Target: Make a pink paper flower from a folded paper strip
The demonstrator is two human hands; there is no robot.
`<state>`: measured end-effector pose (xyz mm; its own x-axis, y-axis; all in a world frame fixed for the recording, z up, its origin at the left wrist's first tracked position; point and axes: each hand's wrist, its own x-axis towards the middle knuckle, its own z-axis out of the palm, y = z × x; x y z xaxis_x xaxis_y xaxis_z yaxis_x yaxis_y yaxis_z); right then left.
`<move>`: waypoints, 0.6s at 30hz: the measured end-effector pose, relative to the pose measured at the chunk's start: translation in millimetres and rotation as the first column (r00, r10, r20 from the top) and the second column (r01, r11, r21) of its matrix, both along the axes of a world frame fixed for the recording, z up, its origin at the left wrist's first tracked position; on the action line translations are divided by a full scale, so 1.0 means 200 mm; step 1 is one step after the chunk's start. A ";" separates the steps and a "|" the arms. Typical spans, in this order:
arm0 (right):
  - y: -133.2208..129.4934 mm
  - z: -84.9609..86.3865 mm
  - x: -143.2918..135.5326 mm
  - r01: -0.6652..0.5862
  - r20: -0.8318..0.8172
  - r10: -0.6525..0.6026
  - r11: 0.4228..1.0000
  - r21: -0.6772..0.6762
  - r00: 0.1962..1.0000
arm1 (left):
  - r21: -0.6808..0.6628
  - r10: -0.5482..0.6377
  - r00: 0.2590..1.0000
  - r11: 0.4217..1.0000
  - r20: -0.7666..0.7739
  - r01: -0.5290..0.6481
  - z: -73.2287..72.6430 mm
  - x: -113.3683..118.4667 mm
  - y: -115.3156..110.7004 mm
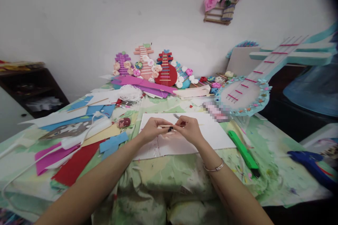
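Observation:
Over a white sheet point(216, 137) on the table, my left hand point(153, 129) and my right hand point(188, 130) meet with fingertips pinched. Between them runs a thin pale wooden stick point(164, 126), held roughly level, its far end showing past my right hand. A small dark bit point(170, 129) sits at the fingertips; I cannot make out what it is. Behind my right fingers a grey metal tip point(176, 115) pokes out, mostly hidden. Pinkish marks show on the sheet below my hands.
To the right lie a green box cutter point(243, 151) and a blue glue gun point(306, 158). A large light-blue paper lute point(240, 95) stands behind them. Coloured felt strips point(79, 158), a white power strip point(99, 126) and its cord cover the left. Small decorated lutes point(166, 72) line the wall.

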<state>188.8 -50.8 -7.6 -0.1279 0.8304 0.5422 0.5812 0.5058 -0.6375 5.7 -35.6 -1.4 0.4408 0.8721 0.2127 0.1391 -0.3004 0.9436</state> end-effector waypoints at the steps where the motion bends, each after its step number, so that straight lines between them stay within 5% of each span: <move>1: 0.00 0.00 0.00 -0.001 0.004 0.001 1.000 -0.007 1.000 | 0.014 0.003 1.000 1.000 -0.016 -0.003 0.00 0.00 0.00; 14: -0.01 0.03 0.02 -0.022 0.208 0.037 0.997 -0.074 0.977 | 0.091 -0.013 0.997 0.996 -0.075 0.019 0.01 0.00 -0.01; 18: 0.00 0.03 0.03 -0.015 0.121 0.031 0.991 -0.132 0.992 | 0.086 -0.010 0.998 0.996 -0.061 0.015 0.01 -0.01 -0.01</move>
<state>194.6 -50.8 -2.2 -0.2063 0.8892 0.4084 0.6484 0.4368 -0.6235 4.4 -38.4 0.8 0.4660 0.8458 0.2598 0.1909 -0.3828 0.9039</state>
